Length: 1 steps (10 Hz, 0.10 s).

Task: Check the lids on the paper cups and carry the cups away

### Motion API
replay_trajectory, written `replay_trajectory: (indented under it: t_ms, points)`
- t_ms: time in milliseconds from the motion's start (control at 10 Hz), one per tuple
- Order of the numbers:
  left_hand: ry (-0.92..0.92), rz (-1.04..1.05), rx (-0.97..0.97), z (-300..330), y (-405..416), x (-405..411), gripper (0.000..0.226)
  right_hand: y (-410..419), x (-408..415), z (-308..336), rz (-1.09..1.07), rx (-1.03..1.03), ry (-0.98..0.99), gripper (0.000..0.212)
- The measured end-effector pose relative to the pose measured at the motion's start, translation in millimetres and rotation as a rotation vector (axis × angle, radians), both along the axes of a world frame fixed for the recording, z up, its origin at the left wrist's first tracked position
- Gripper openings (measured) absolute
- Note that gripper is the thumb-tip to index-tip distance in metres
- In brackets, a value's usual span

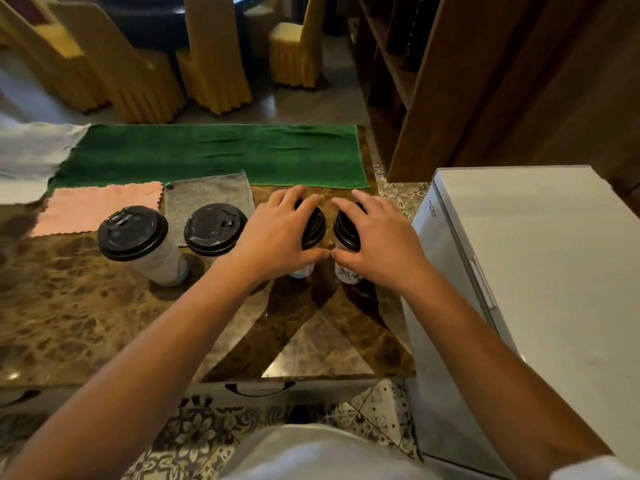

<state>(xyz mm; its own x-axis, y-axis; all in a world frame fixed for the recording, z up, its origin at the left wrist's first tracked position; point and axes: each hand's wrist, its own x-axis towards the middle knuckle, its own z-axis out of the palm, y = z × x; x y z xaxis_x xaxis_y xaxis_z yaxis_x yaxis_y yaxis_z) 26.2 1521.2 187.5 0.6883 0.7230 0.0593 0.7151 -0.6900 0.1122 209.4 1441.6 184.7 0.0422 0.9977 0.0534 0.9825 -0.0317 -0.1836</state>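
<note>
Both bare forearms reach over a glossy brown marble tabletop. Left hand and right hand, fingers spread, each cup a black-lidded paper cup near the right edge. Two more cups stand leftward, before pink, grey and green cloths.

L hand & R hand atop two lidded cups.

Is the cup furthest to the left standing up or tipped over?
Upright. The leftmost cup stands on its base on the marble table, black lid on top; it only looks slanted through the wide lens.
</note>
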Motion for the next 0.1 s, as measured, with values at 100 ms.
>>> replay_trajectory:
  t_ms: [100]
  points:
    - [0.058, -0.011, -0.104, 11.3, 1.7, -1.3, 0.112, 5.4, 4.2, 12.4, 0.059, -0.129, -0.029, 0.1]
